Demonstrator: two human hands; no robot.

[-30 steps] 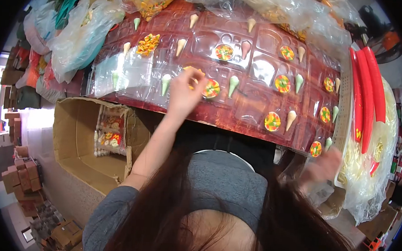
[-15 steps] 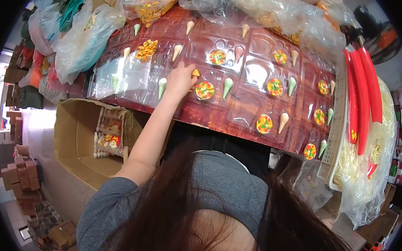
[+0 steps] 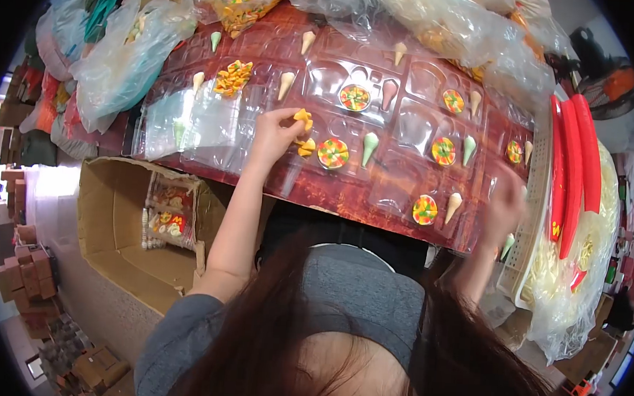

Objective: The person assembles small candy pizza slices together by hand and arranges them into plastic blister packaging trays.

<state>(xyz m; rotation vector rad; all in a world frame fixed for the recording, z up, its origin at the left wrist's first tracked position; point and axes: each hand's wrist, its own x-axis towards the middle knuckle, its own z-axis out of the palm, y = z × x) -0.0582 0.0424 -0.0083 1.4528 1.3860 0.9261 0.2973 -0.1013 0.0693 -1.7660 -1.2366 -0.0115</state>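
My left hand (image 3: 276, 137) pinches a small yellow piece (image 3: 304, 119) above the clear plastic trays, left of centre. Just below it, another yellow piece (image 3: 305, 148) lies beside a round toy pizza (image 3: 333, 153). To the right of that pizza is a green toy ice-cream cone (image 3: 370, 149). A pile of yellow-orange pieces (image 3: 233, 78) sits farther back on the left. My right hand (image 3: 505, 207) is blurred over the trays' right end, near a green cone (image 3: 507, 244); its fingers and anything in them cannot be made out.
Plastic bags (image 3: 125, 63) of parts lie along the back and left. On the right, a white basket (image 3: 522, 261) stands beside long red pieces (image 3: 577, 156). An open cardboard box (image 3: 128, 259) is below the table's left front edge.
My right hand has come back into view and moved over the trays' right end. My left hand has shifted slightly left and still pinches a yellow piece. The view has shifted slightly.
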